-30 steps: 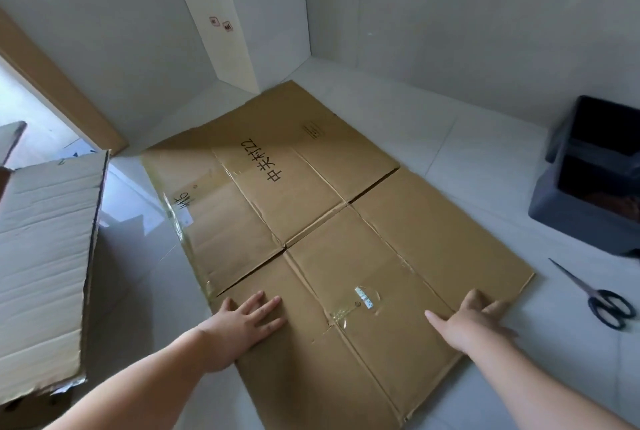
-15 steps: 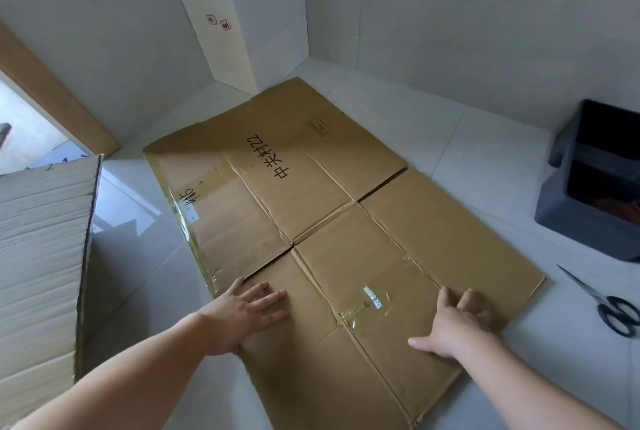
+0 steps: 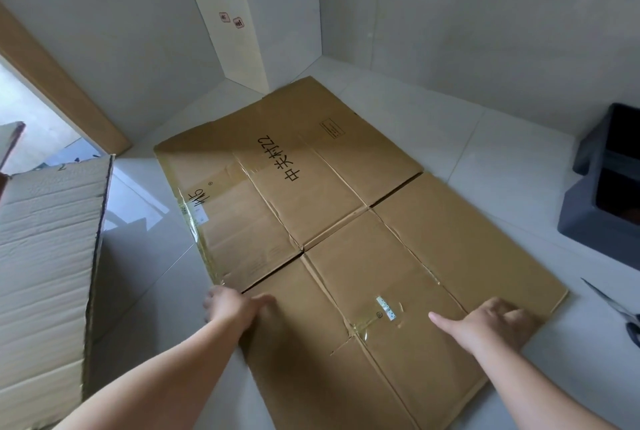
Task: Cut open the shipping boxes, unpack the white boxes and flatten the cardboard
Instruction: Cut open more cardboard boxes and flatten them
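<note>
Far left of the frame, a pale corrugated shipping box (image 3: pixel 45 266) is standing on the floor, its side wall filling the lower left. Behind it at upper left, a wooden door frame (image 3: pixel 59 83) is running diagonally along the wall. Left hand (image 3: pixel 232 306) is sitting at the left edge of the flattened cardboard (image 3: pixel 346 239), lower centre-left, fingers curling over that edge and gripping it, thumb lying on top of the sheet. The cardboard is lying flat on the white tiled floor (image 3: pixel 467 138), taking up the middle of the frame, flaps spread out, black printed characters on the upper panel, clear tape remnants along the left edge and near the bottom centre. Above it, at top centre, a white box (image 3: pixel 277 24) is standing upright in the corner against the wall, two small red stickers on its left face, its base just beside the far corner of the cardboard. Right hand (image 3: pixel 491 322) is pressing on the cardboard's lower right area, thumb sticking out to the left, fingers bending at the knuckles against the sheet and holding nothing. At right edge, a dark grey bin (image 3: pixel 595 218) is sitting on the floor, apart from the cardboard. Below it, at the far right edge, scissors (image 3: pixel 620 310) are lying on the floor, partly cut off by the frame.
</note>
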`<act>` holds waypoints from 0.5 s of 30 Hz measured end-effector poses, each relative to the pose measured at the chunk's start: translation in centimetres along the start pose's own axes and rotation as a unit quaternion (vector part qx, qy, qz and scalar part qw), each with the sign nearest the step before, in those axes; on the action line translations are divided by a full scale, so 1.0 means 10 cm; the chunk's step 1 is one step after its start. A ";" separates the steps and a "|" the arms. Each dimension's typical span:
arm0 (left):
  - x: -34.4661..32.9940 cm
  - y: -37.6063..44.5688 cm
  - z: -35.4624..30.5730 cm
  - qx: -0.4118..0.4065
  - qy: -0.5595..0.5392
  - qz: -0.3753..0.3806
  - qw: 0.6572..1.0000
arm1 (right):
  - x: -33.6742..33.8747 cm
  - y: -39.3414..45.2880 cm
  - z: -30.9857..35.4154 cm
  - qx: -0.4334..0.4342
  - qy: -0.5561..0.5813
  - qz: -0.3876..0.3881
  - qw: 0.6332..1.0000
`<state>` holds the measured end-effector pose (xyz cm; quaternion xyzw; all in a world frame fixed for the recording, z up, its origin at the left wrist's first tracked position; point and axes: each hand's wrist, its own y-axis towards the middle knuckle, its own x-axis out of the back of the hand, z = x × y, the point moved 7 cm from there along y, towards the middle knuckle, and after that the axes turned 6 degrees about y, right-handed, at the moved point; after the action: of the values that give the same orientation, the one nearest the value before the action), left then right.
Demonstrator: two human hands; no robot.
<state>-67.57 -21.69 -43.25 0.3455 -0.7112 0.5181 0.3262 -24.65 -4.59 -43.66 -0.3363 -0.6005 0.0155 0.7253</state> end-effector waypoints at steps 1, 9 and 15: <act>-0.02 0.05 0.04 0.031 -0.032 0.011 0.999 | 0.00 -0.01 0.01 0.000 -0.020 0.006 1.000; -0.11 0.08 0.10 0.069 -0.230 0.076 0.968 | -0.03 -0.11 0.05 0.063 -0.084 0.019 0.994; -0.11 -0.17 0.48 0.087 -0.244 0.073 0.963 | -0.05 -0.21 -0.01 0.090 -0.062 0.011 0.994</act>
<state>-66.10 -26.55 -44.47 0.4357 -0.7445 0.5006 0.0722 -25.45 -6.42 -43.02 -0.2750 -0.6368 0.0984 0.7136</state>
